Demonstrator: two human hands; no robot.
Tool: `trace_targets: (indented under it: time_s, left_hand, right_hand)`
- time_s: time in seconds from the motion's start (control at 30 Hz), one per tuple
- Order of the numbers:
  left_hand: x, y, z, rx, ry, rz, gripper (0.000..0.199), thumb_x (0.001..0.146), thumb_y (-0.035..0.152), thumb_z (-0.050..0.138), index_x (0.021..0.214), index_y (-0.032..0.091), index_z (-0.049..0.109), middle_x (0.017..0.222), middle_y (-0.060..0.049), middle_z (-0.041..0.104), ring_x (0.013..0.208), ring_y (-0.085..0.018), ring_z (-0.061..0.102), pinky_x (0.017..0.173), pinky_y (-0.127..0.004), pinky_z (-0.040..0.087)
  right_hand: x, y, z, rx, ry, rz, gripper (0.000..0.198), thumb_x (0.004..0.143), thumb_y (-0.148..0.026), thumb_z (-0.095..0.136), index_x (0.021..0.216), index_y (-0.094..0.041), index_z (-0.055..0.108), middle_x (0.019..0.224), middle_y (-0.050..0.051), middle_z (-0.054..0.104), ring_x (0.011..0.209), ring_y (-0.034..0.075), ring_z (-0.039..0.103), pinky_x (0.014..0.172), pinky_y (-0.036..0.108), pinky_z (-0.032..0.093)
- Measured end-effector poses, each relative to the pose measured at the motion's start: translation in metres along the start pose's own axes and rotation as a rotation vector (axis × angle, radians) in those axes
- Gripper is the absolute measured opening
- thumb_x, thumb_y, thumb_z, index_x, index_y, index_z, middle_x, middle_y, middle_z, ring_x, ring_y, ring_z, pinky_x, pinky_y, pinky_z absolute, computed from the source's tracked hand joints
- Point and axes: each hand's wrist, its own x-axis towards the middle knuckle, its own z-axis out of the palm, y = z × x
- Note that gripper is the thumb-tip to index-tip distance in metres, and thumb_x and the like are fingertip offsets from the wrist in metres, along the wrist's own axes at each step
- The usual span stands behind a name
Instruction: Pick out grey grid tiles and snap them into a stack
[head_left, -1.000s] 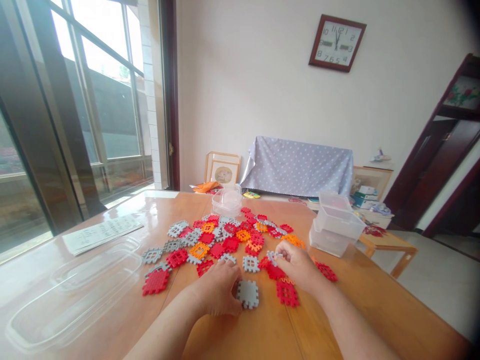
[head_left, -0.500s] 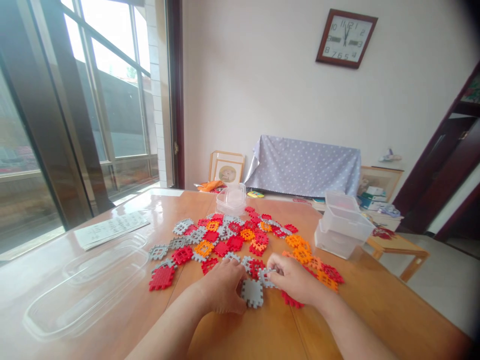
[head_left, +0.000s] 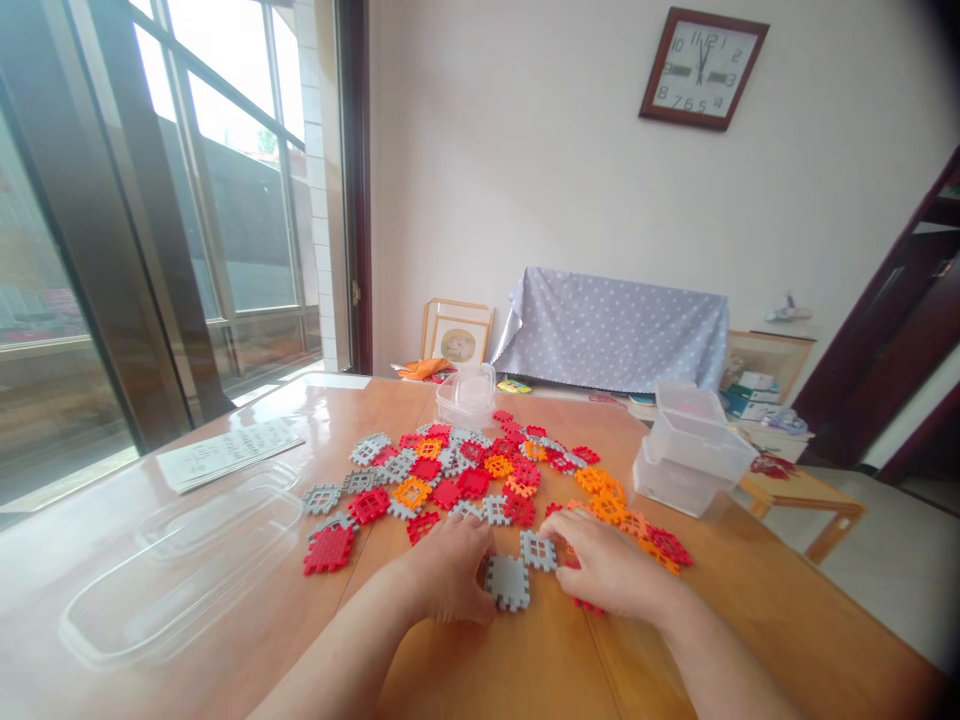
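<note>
On the table in front of me lies a solid grey interlocking square tile [head_left: 508,583] with notched edges. My left hand [head_left: 456,566] curves around its left side, thumb at the near corner and fingers at the far one. Just beyond it and to the right sits a grey window tile [head_left: 538,550] with a cross-shaped lattice. My right hand [head_left: 604,562] is beside that tile, thumb and fingers parted. Under and behind the right hand, parts of red and orange tiles show. A large spread of red, grey and orange tiles [head_left: 472,484] covers the table farther out.
Stacked clear plastic boxes [head_left: 686,465] stand at the right. Another clear container [head_left: 466,398] is at the far edge. A transparent lid [head_left: 187,560] and paper sheets [head_left: 229,453] lie on the left of the wooden table [head_left: 465,670].
My right hand has let go of the grey window tile and its fingers have spread, shifting slightly right. The left hand stays at the solid grey tile. The view has shifted slightly.
</note>
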Motion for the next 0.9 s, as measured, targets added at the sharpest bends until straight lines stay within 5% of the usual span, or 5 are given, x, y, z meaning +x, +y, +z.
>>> trace_targets:
  time_s: [0.23,0.6,0.77,0.9]
  left_hand:
    - [-0.001,0.000,-0.002,0.020,-0.012,0.003,0.043,0.064,0.046,0.074,0.097,0.022,0.060,0.110,-0.008,0.061,0.099,-0.027,0.057,0.076,-0.033,0.046]
    - [-0.002,0.001,-0.005,0.009,-0.015,0.017,0.042,0.063,0.049,0.075,0.094,0.022,0.062,0.106,-0.007,0.062,0.097,-0.027,0.057,0.074,-0.033,0.044]
    - [-0.004,0.003,-0.009,-0.010,-0.038,-0.007,0.047,0.062,0.049,0.077,0.097,0.023,0.062,0.108,-0.007,0.062,0.100,-0.028,0.057,0.075,-0.033,0.045]
    - [-0.004,0.004,-0.011,-0.019,-0.043,-0.006,0.051,0.062,0.051,0.079,0.101,0.023,0.063,0.111,-0.007,0.062,0.102,-0.028,0.057,0.076,-0.032,0.045]
  right_hand:
    - [0.003,-0.006,0.002,0.011,0.008,0.043,0.029,0.075,-0.025,0.068,0.103,-0.028,0.065,0.102,0.001,0.070,0.097,0.023,0.060,0.091,0.034,0.040]
    - [0.007,0.007,0.009,-0.030,0.029,0.052,0.019,0.073,-0.018,0.066,0.091,-0.025,0.063,0.092,0.000,0.067,0.089,0.021,0.058,0.082,0.030,0.040]
    - [0.008,0.023,0.009,-0.132,0.119,0.176,0.023,0.079,-0.021,0.063,0.101,-0.025,0.066,0.103,0.004,0.066,0.098,0.023,0.059,0.084,0.033,0.040]
    - [0.011,0.015,0.010,-0.020,0.162,0.104,0.022,0.085,-0.020,0.058,0.103,-0.025,0.068,0.105,0.004,0.067,0.101,0.022,0.059,0.085,0.033,0.042]
